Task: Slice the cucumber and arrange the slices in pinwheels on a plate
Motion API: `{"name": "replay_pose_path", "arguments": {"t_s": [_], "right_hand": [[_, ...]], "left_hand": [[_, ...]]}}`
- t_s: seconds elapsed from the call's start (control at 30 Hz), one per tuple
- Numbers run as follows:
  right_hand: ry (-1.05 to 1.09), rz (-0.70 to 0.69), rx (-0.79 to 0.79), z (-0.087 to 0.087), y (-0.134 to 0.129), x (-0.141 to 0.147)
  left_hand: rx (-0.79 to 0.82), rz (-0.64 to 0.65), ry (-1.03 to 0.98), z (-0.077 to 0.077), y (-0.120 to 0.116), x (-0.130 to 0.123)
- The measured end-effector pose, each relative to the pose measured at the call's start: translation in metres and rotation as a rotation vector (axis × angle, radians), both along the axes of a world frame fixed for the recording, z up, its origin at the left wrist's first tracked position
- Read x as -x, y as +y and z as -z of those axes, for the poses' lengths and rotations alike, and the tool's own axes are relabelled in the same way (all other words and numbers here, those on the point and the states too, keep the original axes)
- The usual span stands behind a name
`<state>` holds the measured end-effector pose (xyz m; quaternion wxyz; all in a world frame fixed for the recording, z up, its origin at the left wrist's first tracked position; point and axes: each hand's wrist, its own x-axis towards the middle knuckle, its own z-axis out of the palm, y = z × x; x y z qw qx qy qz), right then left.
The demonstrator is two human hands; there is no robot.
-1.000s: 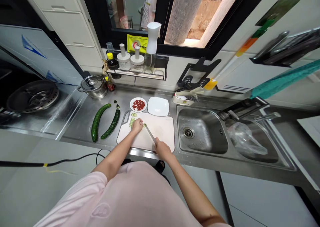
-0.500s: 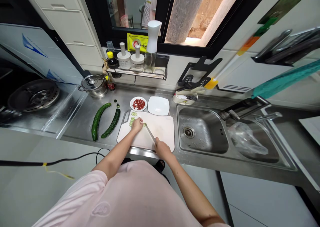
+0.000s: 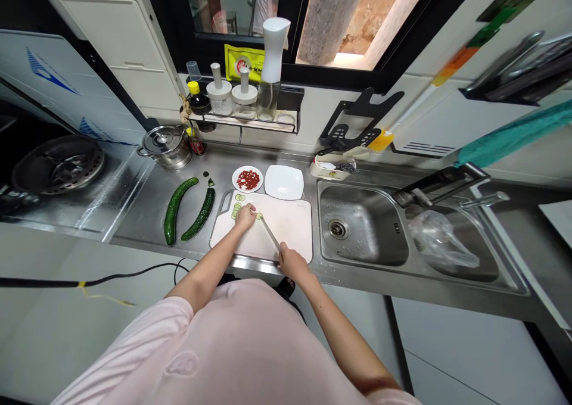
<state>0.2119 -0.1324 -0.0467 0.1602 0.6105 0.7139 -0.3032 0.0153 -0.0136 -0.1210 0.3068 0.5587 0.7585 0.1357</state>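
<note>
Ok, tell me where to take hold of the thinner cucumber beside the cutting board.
Come straight down from above and close around the middle of the thinner cucumber. It lies on its side, slender and curved, with narrow gaps to the other cucumber on one side and the cutting board on the other, so a side approach probably has little room.

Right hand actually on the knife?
Touching: the head view shows the right hand closed around the knife, its handle hidden in the hand and the blade sticking out.
</note>
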Motion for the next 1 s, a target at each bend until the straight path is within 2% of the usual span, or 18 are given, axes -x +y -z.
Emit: {"name": "replay_pose_path", "arguments": {"t_s": [0.37,1.0], "right_hand": [[-0.001,-0.009,-0.007,0.005,-0.002,-0.002],[-0.006,-0.015,0.014,-0.004,0.013,0.011]], "left_hand": [[-0.01,0.012,-0.006,0.006,0.002,0.002],[-0.014,0.007,-0.001,0.004,0.0,0.0]]}}
